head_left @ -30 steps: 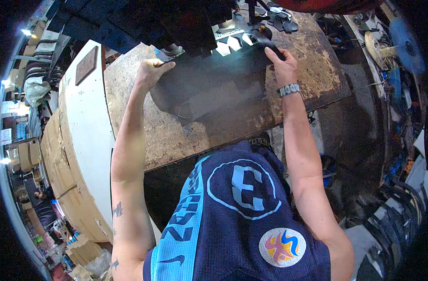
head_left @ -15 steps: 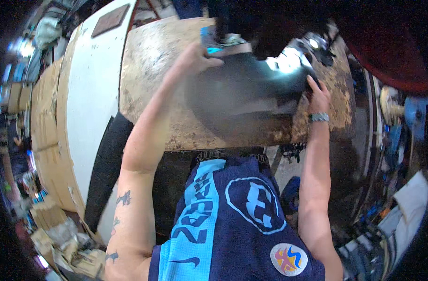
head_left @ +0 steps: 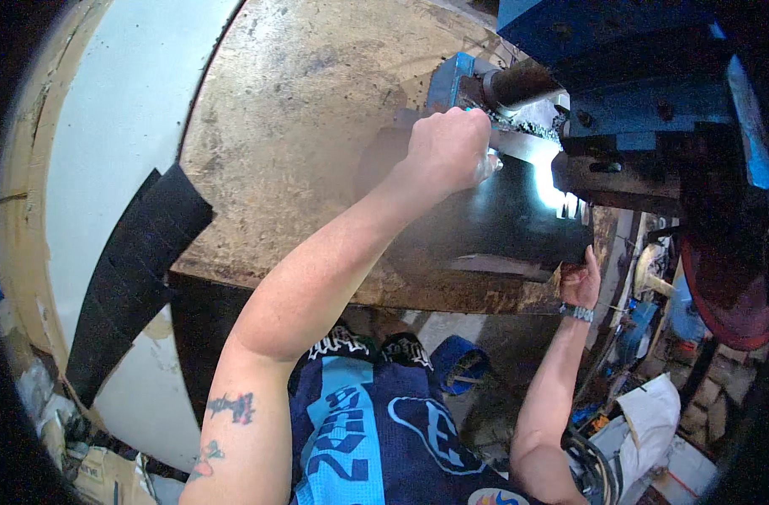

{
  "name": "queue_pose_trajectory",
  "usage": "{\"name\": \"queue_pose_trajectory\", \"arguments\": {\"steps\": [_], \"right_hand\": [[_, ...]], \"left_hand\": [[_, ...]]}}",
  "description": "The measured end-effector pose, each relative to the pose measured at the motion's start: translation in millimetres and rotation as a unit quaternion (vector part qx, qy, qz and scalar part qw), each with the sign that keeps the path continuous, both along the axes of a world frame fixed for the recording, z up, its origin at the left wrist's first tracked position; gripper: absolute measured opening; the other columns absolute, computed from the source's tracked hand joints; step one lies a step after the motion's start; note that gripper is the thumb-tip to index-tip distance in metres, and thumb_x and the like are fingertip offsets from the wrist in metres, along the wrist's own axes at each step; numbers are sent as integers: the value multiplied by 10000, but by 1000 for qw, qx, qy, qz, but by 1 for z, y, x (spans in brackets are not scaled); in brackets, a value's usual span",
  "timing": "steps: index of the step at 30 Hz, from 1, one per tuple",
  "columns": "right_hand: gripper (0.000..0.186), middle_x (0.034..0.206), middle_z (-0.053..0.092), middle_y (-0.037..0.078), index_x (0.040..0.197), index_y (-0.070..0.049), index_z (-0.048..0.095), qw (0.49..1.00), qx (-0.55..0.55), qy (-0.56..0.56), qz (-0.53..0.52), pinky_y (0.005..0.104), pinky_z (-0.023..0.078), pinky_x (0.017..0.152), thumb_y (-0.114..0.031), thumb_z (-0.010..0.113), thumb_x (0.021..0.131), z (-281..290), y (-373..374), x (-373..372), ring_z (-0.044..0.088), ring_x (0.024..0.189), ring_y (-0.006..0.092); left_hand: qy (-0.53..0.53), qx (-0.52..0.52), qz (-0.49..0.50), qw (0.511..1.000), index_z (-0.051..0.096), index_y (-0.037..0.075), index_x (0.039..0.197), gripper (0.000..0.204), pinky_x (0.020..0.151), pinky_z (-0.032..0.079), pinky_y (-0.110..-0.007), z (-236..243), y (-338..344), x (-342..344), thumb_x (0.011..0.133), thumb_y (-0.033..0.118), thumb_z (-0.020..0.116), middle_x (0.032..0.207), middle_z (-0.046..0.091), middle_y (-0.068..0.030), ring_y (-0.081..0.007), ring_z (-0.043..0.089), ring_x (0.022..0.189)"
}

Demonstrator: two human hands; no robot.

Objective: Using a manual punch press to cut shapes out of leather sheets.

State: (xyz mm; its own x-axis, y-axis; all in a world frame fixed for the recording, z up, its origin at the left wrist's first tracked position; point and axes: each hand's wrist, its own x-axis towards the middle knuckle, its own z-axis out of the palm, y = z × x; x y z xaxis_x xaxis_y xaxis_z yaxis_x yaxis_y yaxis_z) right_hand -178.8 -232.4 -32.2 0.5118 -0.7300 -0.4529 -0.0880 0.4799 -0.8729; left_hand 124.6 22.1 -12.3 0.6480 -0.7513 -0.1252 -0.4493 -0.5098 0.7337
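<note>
Looks like the step of lining up a black sheet [head_left: 519, 220] at the big blue machine [head_left: 628, 118]. Find the sheet lying on the worn wooden table [head_left: 283, 109], just left of the machine and seemingly partly under it, with a very bright patch on the side by the machine. Too bright there to make out the pale shapes well.

See the left hand [head_left: 452, 150] curled up like a fist, just left of the machine, over the sheet's far part. Fingertips tucked out of sight, so cannot tell what is pinched, if anything. See the right hand [head_left: 580, 282] on the near side of the machine, pinching the sheet's near right corner, with part of the grip hidden.

Seems to call next for a slow, small push or turn, with the sheet held flat and fingers well clear of the machine's working end.

For boxes and tubs, look far left of the machine, low down: a brown cardboard box [head_left: 107, 480], inside not clear. On the floor, nearer the body than the machine, spot a blue thing [head_left: 452, 353], maybe a tub; cannot tell what is in it. On the machine's bed, see little black bits [head_left: 536, 128], loose. Well left of the machine, find a long black piece [head_left: 136, 269] against a white board [head_left: 149, 84].
</note>
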Motion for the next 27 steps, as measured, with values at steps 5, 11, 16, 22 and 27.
{"name": "queue_pose_trajectory", "arguments": {"steps": [5,11,16,22,27], "right_hand": [[291,1070,728,58,1182,-72,650,998,33,-43,19,163,480,388,-288,555,1010,-3,-23,-13,711,723,130],[294,1023,735,41,1146,-89,668,999,-3,-22,-39,141,404,333,-323,620,976,-10,-2,0,681,632,107],[241,976,737,29,1100,-102,677,997,61,-51,8,138,384,332,-300,639,967,-13,-11,-5,640,578,75],[187,931,729,14,1065,-101,676,999,27,-35,-14,147,353,326,-251,663,954,-26,-24,-3,606,552,47],[193,863,727,3,1009,-105,691,998,-39,-3,-58,144,330,312,-287,643,968,-22,-17,16,536,470,20]], "left_hand": [[-18,-30,24,999,752,108,997,330,804,558,-471,-5,-14,-3,788,364,759,898,713,-198,-369,699,890],[-81,-13,40,996,728,27,884,421,775,559,-467,8,-18,-5,757,423,795,862,712,-208,-370,705,851],[-89,-23,72,993,731,26,862,426,768,556,-450,1,-26,-2,738,426,809,828,710,-207,-358,708,840],[-77,-1,83,994,755,45,905,421,795,553,-447,5,-34,1,743,431,799,869,717,-211,-364,708,852],[-49,35,89,994,756,27,945,462,809,552,-441,11,-36,0,743,440,801,892,725,-207,-345,715,859]]}}
